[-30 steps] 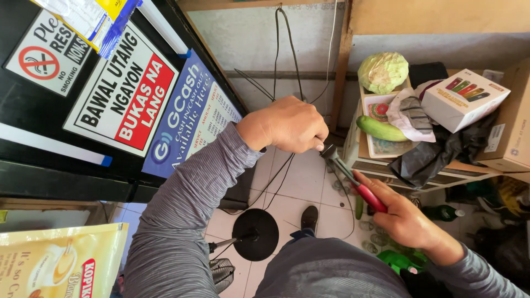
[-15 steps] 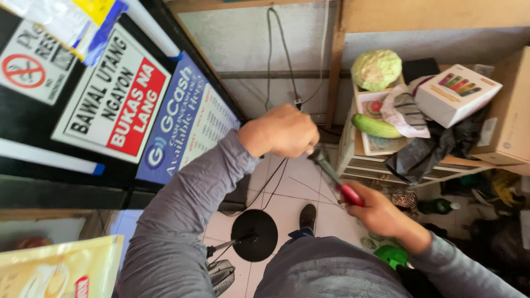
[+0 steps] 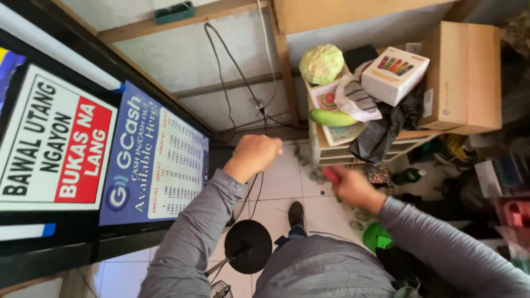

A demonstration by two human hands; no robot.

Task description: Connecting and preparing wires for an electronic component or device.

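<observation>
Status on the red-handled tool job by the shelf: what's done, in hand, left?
Done: nothing finished is visible. In hand: the right hand grips a red-handled tool, tip blurred; the left hand is a closed fist near the hanging cables. Left: can't judge; the worked part isn't visible.

Even daylight, soft shadows, motion-blurred right hand (image 3: 349, 186), wide-angle distortion

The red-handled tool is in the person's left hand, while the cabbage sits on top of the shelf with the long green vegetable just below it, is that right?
Not quite. The head view shows the red-handled tool in the right hand, not the left; the left hand is a closed fist. The rest holds: the cabbage sits on top of the shelf, with the long green vegetable just below it.
</observation>
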